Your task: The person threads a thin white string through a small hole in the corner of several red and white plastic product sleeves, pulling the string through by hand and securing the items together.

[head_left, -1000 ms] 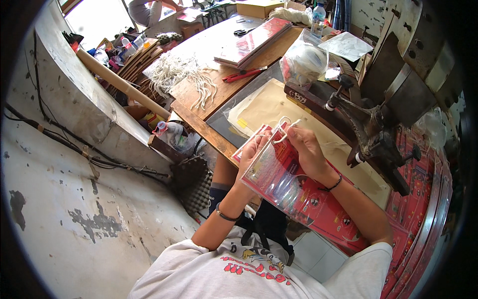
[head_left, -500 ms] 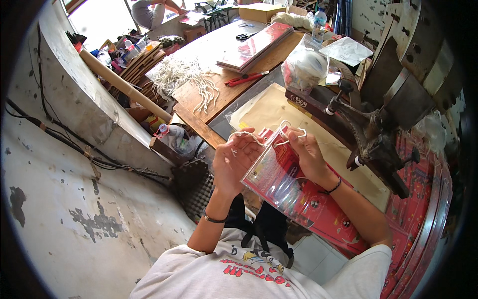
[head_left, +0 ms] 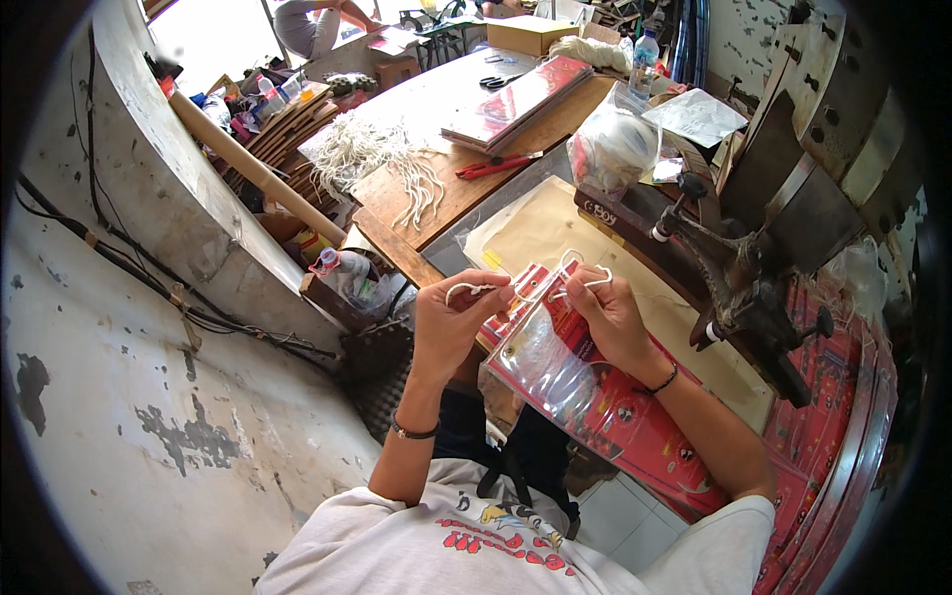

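Observation:
My left hand [head_left: 454, 322] pinches one end of a white cord [head_left: 466, 288] between thumb and fingertips. Across from it, my right hand [head_left: 613, 322] is closed on another part of the cord, which makes a small loop above the fingers. Between the hands, the cord meets the upper edge of a red printed sheet in a clear plastic cover [head_left: 635, 421], near a metal eyelet. This covered sheet slants down under my right forearm. More red sheets show just behind its top edge.
A dark metal clamp-like machine [head_left: 734, 288] stands at the right, beside stacked red covered sheets [head_left: 813, 397]. On the table lie a bundle of white cords [head_left: 367, 164], a red-handled cutter [head_left: 496, 167], black scissors [head_left: 499, 81] and a flat red stack [head_left: 521, 104]. A wall [head_left: 149, 397] curves along the left.
My left hand has gone from an open palm with the cord across it to a pinch on the cord by the sheet's edge. My right hand keeps its hold.

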Motion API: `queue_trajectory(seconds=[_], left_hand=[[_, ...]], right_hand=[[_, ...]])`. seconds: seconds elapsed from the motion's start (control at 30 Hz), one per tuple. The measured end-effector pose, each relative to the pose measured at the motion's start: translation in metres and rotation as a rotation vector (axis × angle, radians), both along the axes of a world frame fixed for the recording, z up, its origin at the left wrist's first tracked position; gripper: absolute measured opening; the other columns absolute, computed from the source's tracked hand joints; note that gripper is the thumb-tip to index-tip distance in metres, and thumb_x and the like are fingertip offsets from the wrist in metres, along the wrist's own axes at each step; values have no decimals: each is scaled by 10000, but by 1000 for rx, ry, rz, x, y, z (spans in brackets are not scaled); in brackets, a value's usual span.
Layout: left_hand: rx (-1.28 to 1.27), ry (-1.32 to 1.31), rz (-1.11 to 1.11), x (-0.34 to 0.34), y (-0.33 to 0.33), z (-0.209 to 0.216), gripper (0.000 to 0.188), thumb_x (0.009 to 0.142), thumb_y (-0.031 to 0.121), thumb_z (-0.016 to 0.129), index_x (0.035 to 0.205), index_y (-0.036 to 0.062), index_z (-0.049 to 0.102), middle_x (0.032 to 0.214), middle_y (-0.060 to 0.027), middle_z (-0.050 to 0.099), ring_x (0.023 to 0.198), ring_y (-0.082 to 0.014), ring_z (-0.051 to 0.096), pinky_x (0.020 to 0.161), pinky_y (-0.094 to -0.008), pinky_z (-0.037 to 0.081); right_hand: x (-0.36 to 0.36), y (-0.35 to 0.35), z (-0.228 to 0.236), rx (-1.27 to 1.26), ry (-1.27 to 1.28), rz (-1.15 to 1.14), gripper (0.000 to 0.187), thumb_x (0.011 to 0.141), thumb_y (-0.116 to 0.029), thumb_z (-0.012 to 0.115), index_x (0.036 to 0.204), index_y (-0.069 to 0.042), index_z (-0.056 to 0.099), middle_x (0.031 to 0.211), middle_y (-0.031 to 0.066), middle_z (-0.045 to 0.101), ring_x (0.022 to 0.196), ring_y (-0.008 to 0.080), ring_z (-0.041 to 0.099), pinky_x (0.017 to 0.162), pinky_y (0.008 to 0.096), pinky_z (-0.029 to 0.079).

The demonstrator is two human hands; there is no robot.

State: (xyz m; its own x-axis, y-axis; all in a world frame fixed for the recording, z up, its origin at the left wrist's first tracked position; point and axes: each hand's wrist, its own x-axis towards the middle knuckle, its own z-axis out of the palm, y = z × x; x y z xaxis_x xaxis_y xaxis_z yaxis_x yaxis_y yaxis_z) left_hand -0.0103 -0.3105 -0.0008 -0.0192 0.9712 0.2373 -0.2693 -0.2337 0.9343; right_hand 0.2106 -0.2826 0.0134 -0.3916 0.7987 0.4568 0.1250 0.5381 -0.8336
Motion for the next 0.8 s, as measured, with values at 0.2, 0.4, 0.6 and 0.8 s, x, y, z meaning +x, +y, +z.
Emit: queue_trajectory(seconds=[0.2,0.4,0.6,0.8], left_hand=[[20,171,51,-20,1,1,129,929,33,715,1005,-71,710,836,-85,725,720,-107,677,650,-237,560],[-6,16,96,-47,15,-16,146,983,98,667,958,-46,673,814,-68,700,657,-110,639,593,-259,537],[265,443,456,-22,13,1,195,928,169,715,1026,4,683,921,-70,693,901,-200,662,835,-336,495],[625,940,-61,-15,7,-6,396,788,186,794,1137,18,711,1065,-121,726,994,-288,649,952,-381,437]], right_hand=[[-3,-4,3,-30,-38,-101,347,1030,-224,591,869,69,685,771,88,632,692,157,540,663,315,437],[-4,-5,4,3,-97,-114,310,1019,-211,610,901,60,706,790,119,664,687,180,587,672,327,468],[-3,-5,4,-21,-95,-129,276,1009,-189,617,901,47,711,808,138,681,698,233,623,684,339,479],[-7,-5,3,9,-78,-141,267,1001,-176,620,879,43,711,814,164,684,718,258,637,711,361,487]])
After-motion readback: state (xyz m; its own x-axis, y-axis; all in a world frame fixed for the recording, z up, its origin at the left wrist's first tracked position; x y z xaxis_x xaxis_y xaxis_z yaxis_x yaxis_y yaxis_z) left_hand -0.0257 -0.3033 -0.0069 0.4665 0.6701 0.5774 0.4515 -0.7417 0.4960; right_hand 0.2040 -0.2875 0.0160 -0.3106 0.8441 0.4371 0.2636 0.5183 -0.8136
